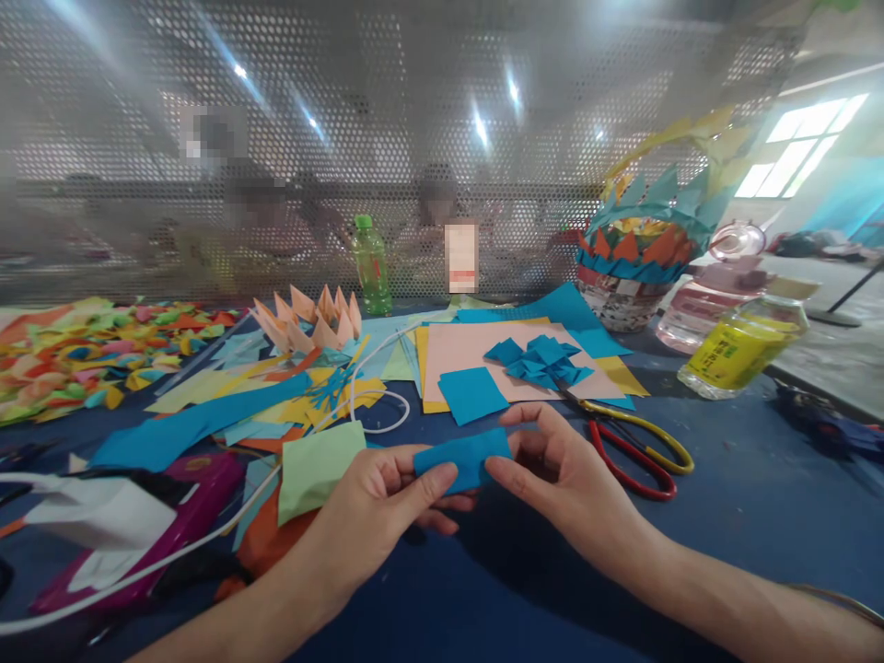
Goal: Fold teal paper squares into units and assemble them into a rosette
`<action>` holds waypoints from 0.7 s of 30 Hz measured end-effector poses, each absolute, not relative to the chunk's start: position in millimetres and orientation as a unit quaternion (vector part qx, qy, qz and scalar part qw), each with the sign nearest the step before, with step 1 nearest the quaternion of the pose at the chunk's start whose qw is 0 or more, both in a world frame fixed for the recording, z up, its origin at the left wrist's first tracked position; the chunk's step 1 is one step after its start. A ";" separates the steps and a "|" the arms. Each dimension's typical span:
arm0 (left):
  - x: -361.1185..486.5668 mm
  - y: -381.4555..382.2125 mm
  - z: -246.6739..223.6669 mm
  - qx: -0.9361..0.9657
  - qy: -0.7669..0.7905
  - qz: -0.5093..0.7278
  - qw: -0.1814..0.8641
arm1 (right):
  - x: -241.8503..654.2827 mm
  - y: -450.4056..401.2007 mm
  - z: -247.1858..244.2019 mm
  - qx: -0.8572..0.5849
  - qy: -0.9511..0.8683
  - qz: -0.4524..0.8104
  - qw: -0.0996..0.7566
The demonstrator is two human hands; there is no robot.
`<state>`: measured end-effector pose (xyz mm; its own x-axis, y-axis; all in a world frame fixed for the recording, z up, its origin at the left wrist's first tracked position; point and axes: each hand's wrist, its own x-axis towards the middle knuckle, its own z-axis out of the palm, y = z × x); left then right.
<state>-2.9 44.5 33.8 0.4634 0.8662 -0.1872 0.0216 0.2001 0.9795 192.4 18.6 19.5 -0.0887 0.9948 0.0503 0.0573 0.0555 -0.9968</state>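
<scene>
Between my two hands, just above the table, is a small blue piece of folded paper (466,459). My left hand (393,493) pinches its left end, thumb on top and fingers beneath. At the right end my right hand (552,460) grips it between thumb and fingers. Just beyond lies a flat blue paper square (473,394), and past it a heap of folded blue pieces (542,361) rests on pink sheets (459,345). Scissors with red and yellow handles (635,451) lie right of my right hand. A pale green paper square (321,470) sits beside my left wrist.
Coloured folded pieces (89,359) are heaped at far left, near a peach paper ring (310,322). A white charger (103,516) and its cable lie at lower left. A green bottle (371,267), a paper basket (622,295) and a yellow-labelled bottle (742,345) stand farther back.
</scene>
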 end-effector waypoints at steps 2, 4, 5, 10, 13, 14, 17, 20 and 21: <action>-3.4 44.2 34.2 0.544 0.409 0.320 0.659 | 193.1 19.0 19.8 -0.467 -0.549 0.518 0.460; -3.8 43.9 33.9 0.547 0.407 0.317 0.659 | 194.1 19.2 19.3 -0.456 -0.565 0.531 0.436; -3.9 43.8 33.6 0.551 0.405 0.315 0.658 | 194.6 19.2 18.7 -0.453 -0.576 0.532 0.426; -4.1 43.6 32.0 0.565 0.399 0.310 0.653 | 195.5 18.3 15.1 -0.473 -0.597 0.498 0.414; -4.3 43.8 31.7 0.567 0.404 0.308 0.649 | 195.4 18.2 14.3 -0.480 -0.607 0.481 0.412; -4.3 44.0 31.6 0.566 0.405 0.306 0.649 | 195.3 18.2 14.3 -0.482 -0.610 0.477 0.411; -3.9 45.0 30.8 0.563 0.408 0.299 0.654 | 195.3 18.2 14.2 -0.489 -0.615 0.468 0.406; -2.9 45.2 30.1 0.561 0.412 0.299 0.653 | 195.6 17.6 13.5 -0.498 -0.620 0.456 0.400; -2.7 44.9 29.9 0.561 0.412 0.299 0.652 | 195.7 17.3 13.2 -0.500 -0.621 0.453 0.398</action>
<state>-2.7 44.9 29.9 0.4811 0.8532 -0.2015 0.0722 0.1905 0.9790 195.7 17.3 13.2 -0.1823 0.9824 0.0415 0.2610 0.0890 -0.9612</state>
